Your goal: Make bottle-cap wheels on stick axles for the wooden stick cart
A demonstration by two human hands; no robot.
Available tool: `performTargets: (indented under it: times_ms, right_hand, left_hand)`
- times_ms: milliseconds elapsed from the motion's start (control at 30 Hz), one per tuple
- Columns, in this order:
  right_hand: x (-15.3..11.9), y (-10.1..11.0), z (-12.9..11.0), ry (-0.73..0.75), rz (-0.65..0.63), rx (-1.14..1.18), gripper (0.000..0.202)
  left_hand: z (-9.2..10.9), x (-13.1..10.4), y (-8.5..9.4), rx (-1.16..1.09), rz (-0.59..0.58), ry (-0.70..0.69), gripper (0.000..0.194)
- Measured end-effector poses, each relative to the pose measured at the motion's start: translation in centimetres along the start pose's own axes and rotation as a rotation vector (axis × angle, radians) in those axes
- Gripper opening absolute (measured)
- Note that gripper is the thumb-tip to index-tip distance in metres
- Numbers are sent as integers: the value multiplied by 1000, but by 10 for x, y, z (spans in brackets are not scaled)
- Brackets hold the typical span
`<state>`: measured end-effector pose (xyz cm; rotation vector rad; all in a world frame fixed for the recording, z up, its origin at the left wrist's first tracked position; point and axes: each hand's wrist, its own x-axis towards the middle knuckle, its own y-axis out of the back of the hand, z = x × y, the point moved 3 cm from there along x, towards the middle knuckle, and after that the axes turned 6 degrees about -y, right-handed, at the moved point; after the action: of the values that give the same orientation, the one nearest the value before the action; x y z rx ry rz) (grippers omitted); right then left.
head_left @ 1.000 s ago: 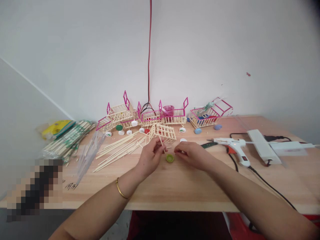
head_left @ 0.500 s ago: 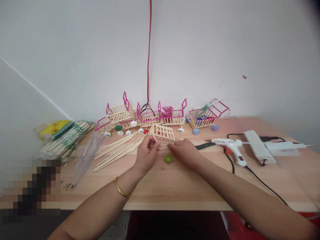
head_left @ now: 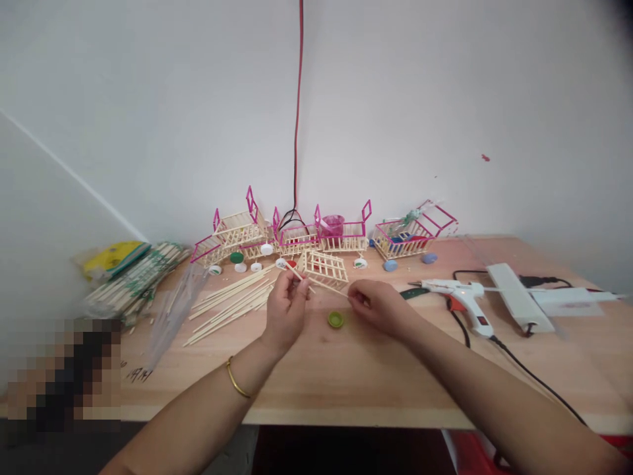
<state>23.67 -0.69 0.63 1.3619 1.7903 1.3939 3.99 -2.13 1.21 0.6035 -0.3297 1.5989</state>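
My left hand point(head_left: 285, 311) is closed in a pinch on a short wooden stick point(head_left: 293, 268), which slants up past the fingertips. My right hand point(head_left: 380, 307) pinches the right end of another thin wooden stick point(head_left: 330, 289); its far end reaches close to my left fingers. Whether the two sticks touch, I cannot tell. Just behind them lies a small basket frame point(head_left: 325, 266) of pale sticks, tilted on the table. A green bottle cap point(head_left: 335, 319) rests between my hands, hollow side up.
Loose sticks point(head_left: 232, 310) lie to the left, near bagged sticks point(head_left: 133, 280). Several small stick carts point(head_left: 242, 231) with bottle-cap wheels stand along the wall, one holding a pink cup point(head_left: 332, 226). On the right are a white glue gun point(head_left: 462, 293) with its cord and a white power strip point(head_left: 519, 298).
My hands have moved apart and lifted a little. The right hand has shifted right with its stick, and the left hand's stick now points up. The basket frame stays on the table.
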Motion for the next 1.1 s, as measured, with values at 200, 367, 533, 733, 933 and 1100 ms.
performTargets:
  times_ms: [200, 367, 533, 733, 933, 1100]
  right_hand:
    - [-1, 0, -7, -4, 34, 455, 15]
    - [-2, -7, -13, 22, -25, 513, 12]
    - [-4, -8, -18, 44, -92, 519, 10]
    - [-6, -9, -20, 115, -168, 556, 11]
    - [-11, 3, -18, 322, 116, 431, 94]
    - [-14, 5, -24, 443, 67, 334, 111]
  left_hand:
    - [-7, -3, -8, -73, -151, 80, 19]
    - [-7, -5, -13, -136, -268, 131, 18]
    - [-3, -5, -15, -157, -308, 170, 17]
    - [-6, -5, -17, -267, -344, 283, 24]
    - [-11, -8, -22, -454, -409, 461, 29]
    - [-12, -14, -26, -478, -537, 540, 34]
